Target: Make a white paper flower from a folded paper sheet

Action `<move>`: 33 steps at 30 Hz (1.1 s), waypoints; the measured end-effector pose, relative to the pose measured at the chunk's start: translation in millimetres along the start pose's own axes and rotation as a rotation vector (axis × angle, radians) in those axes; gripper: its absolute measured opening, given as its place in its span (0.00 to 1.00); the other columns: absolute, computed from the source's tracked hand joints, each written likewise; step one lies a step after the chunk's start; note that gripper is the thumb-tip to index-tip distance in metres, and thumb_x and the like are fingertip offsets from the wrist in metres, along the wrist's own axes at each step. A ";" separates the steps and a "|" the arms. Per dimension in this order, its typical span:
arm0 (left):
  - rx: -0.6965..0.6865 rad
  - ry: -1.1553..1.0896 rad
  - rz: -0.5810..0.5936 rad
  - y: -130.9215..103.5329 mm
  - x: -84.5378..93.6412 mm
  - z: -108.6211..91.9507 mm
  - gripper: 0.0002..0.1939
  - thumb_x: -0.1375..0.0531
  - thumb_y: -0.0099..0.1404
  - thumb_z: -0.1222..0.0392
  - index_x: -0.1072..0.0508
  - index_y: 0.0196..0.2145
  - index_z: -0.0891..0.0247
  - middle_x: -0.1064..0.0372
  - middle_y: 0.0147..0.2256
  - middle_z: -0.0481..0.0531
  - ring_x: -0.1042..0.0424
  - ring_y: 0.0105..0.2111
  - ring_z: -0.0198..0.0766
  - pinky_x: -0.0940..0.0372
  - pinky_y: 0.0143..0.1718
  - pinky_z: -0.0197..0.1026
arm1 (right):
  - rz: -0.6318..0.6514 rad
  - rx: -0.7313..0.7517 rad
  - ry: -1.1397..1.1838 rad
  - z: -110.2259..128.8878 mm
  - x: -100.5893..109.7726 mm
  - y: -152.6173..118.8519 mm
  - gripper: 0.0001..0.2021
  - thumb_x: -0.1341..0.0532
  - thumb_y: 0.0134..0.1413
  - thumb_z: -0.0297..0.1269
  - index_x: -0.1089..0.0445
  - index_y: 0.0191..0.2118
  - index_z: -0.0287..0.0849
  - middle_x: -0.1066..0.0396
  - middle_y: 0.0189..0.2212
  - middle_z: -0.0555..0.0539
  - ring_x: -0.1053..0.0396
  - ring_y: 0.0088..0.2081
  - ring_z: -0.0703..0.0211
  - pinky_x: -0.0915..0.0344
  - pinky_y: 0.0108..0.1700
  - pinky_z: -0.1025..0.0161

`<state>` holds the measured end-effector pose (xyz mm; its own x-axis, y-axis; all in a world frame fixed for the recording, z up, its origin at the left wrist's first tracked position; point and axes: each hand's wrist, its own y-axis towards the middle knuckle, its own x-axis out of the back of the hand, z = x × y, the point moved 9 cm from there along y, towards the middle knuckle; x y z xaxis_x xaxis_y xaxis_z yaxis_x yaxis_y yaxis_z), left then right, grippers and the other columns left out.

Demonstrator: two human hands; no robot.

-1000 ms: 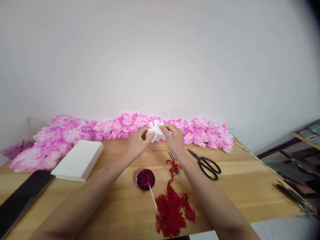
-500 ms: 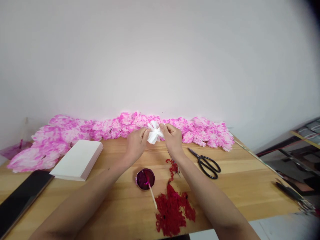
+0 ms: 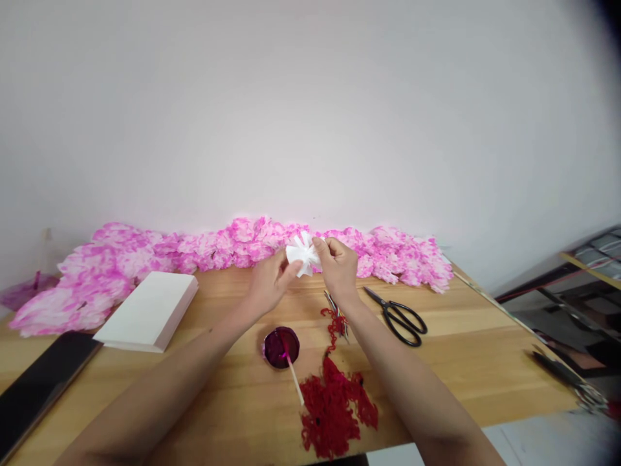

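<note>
A white, pleated paper flower [image 3: 304, 252] is held up between my two hands above the middle of the table. My left hand [image 3: 272, 278] grips its left side, the thumb pressed on the lower petals. On the other side, my right hand [image 3: 337, 266] pinches the right edge between thumb and fingers. Below them stands a small round dish of dark purple dye [image 3: 281, 347] with a thin stick [image 3: 295, 382] leaning in it. A tangle of red yarn [image 3: 334, 408] lies nearer to me, between my forearms.
Pink and white paper flowers [image 3: 213, 251] line the wall. On the left are a stack of white paper [image 3: 150, 307] and a black phone [image 3: 43, 388]. Black-handled scissors [image 3: 400, 320] lie right of my right hand; another tool [image 3: 563, 375] rests at the right edge.
The paper flower has turned and its pleats are fanned wider. My left thumb has moved right onto its lower petals. My right hand has shifted slightly right.
</note>
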<state>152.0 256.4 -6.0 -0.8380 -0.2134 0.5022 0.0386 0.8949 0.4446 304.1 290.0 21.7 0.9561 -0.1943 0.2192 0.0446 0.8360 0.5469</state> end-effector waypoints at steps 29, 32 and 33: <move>0.190 -0.569 -0.178 1.6 15.3 12.3 0.21 0.48 0.69 0.53 0.37 0.20 0.63 0.40 0.19 0.46 0.38 0.25 0.33 0.41 0.34 0.36 | 0.052 0.008 -0.131 6.1 9.6 12.0 0.21 0.40 0.53 0.47 0.49 0.19 0.44 0.52 0.17 0.56 0.51 0.24 0.67 0.54 0.27 0.65; 0.167 -0.606 -0.231 1.2 21.6 10.0 0.19 0.49 0.70 0.51 0.36 0.23 0.62 0.37 0.23 0.47 0.36 0.26 0.34 0.39 0.34 0.37 | 0.059 0.031 -0.154 8.8 11.3 12.6 0.21 0.40 0.54 0.46 0.49 0.19 0.44 0.51 0.17 0.56 0.50 0.23 0.66 0.54 0.27 0.65; 0.171 -0.619 -0.238 1.3 22.1 10.4 0.19 0.48 0.70 0.49 0.36 0.25 0.62 0.36 0.24 0.47 0.36 0.26 0.34 0.39 0.33 0.37 | 0.069 0.052 -0.163 10.6 10.0 11.8 0.21 0.40 0.54 0.46 0.50 0.19 0.44 0.51 0.17 0.56 0.50 0.23 0.66 0.54 0.28 0.65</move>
<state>127.9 256.9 -2.0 -0.9719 -0.1940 -0.1335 -0.2288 0.9117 0.3412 311.1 292.5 38.9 0.8965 -0.2217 0.3836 -0.0384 0.8236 0.5659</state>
